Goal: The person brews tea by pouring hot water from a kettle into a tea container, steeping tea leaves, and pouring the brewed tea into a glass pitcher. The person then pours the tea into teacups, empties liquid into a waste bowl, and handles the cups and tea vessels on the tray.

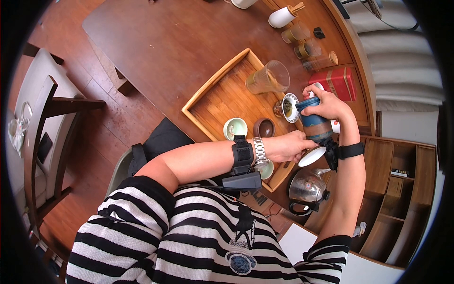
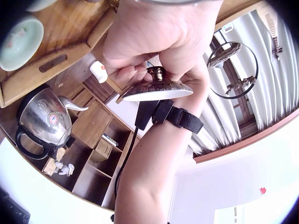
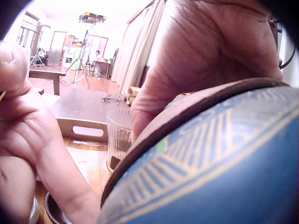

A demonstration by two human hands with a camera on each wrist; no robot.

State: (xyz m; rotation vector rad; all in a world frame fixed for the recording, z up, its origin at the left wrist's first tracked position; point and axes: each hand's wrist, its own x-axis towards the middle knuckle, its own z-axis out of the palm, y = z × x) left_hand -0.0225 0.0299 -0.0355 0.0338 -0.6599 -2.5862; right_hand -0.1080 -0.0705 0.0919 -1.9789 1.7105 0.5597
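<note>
In the head view my right hand (image 1: pixel 326 105) grips a blue and brown vessel (image 1: pixel 316 124), tipped with its mouth beside a patterned white strainer bowl (image 1: pixel 289 107) holding leaves and yellowish liquid. The vessel's blue patterned side (image 3: pixel 215 163) fills the lower right wrist view, below that hand (image 3: pixel 210 51). My left hand (image 1: pixel 286 146) pinches a lid (image 1: pixel 312 155) by its knob, white inside facing the body. From the left wrist, the hand (image 2: pixel 159 37) holds the dark-topped lid (image 2: pixel 156 91) by its gilded knob. Whether liquid is flowing cannot be told.
The wooden tray (image 1: pixel 213 92) bears a ribbed glass pitcher (image 1: pixel 267 78), a pale green cup (image 1: pixel 235 128) and a brown cup (image 1: pixel 264 128). A steel kettle (image 1: pixel 306 187) stands close to the left hand. Beyond the right hand are a red box (image 1: pixel 333 83) and glass jars (image 1: pixel 307 48).
</note>
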